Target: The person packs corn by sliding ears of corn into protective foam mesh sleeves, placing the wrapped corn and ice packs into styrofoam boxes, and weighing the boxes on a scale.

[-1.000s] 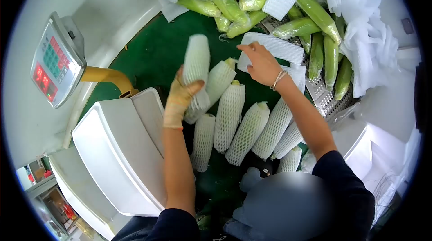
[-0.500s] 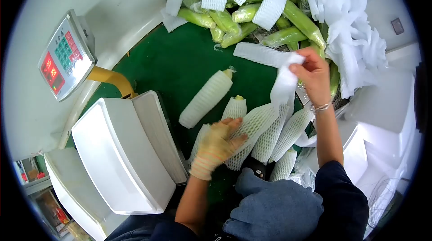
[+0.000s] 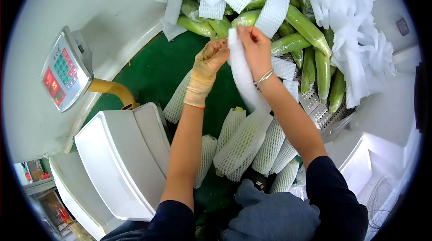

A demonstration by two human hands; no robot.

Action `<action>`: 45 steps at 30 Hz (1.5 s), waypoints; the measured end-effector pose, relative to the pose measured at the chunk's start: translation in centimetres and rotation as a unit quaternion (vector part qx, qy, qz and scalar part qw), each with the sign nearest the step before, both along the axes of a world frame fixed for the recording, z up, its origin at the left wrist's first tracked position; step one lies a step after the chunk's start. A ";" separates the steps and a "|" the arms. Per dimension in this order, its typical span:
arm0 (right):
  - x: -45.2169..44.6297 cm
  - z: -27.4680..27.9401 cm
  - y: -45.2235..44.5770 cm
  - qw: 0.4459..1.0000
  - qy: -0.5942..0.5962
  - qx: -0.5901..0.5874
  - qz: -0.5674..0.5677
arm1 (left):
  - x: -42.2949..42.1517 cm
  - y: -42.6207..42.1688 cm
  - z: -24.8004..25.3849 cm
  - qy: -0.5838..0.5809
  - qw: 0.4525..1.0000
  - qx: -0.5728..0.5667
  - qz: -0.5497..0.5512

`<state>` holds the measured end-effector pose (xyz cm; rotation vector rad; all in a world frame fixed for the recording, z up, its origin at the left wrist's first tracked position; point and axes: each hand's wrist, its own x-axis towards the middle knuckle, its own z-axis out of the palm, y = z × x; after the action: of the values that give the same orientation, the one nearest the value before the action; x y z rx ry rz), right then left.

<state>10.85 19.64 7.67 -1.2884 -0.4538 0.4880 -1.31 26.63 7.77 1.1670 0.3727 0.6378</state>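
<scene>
The right grip (image 3: 257, 54), bare with a thin silvery bracelet at the wrist, grasps the upper end of a long white foam-mesh sleeve (image 3: 242, 75) between thumb and fingers. The left grip (image 3: 207, 66), in a pale yellow glove with orange stripes at the cuff, has its bent fingers and thumb drawn together at the sleeve's other edge; whether they pinch it cannot be told. Below both grips the sleeve slants down and widens into open netting around a pale green, elongated vegetable (image 3: 242, 145), which lies among other net-covered pale vegetables (image 3: 269, 148) in a rough row on the green tabletop (image 3: 155, 65). Another white-netted vegetable (image 3: 177, 102) lies partly behind the left forearm. Beyond the grips, and to the right, are long green vegetables in clear film (image 3: 307, 29), some on a perforated metal plate (image 3: 320, 111). Loose white foam sleeves (image 3: 276, 9) lie over them, bunched thickly farther right. Well to the left of the left grip, a scale display with red lit digits (image 3: 65, 70) sits on a curved yellow arm (image 3: 110, 87), with a glossy white box-shaped container (image 3: 118, 164) nearer the person.
</scene>
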 end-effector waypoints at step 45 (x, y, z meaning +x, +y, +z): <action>2.0 -7.6 4.4 0.952 -0.196 -0.212 -0.099 | 9.2 5.2 -7.0 0.238 0.938 -0.096 0.235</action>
<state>12.84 24.02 0.03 -1.8399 -0.5603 0.1577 7.86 31.87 0.73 1.0391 1.1270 0.7054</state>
